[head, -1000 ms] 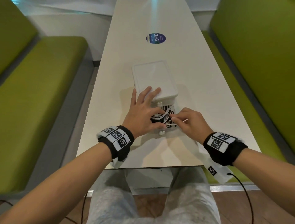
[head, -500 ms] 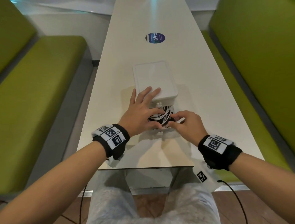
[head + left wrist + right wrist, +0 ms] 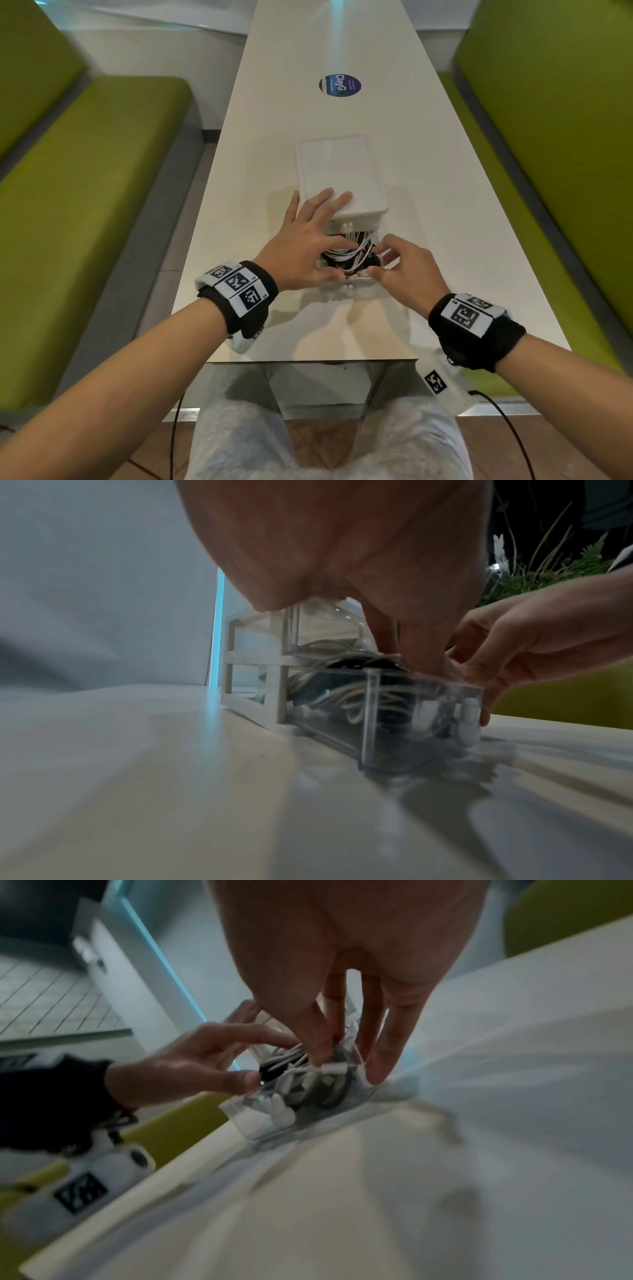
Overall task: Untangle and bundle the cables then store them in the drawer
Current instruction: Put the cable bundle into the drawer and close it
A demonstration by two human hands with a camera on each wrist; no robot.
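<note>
A small white drawer unit (image 3: 342, 171) stands on the table. Its clear bottom drawer (image 3: 349, 281) is pulled out toward me and holds a bundle of white and black cables (image 3: 346, 255). My left hand (image 3: 308, 240) lies spread, with two fingers on the unit's top and the index finger pressing on the cables. My right hand (image 3: 387, 260) reaches into the drawer's right side. In the right wrist view its thumb and fingers (image 3: 322, 1047) pinch the white cables (image 3: 308, 1080). The left wrist view shows the cables (image 3: 352, 696) through the drawer's wall (image 3: 394, 737).
The long white table (image 3: 445, 240) runs away from me, and its near edge is just behind my wrists. A round blue sticker (image 3: 339, 85) lies beyond the unit. Green benches (image 3: 85, 205) (image 3: 565, 137) flank the table on both sides.
Both hands have stayed at the open drawer. The right hand's fingers have worked a little further into the cables, and the left hand has kept pressing.
</note>
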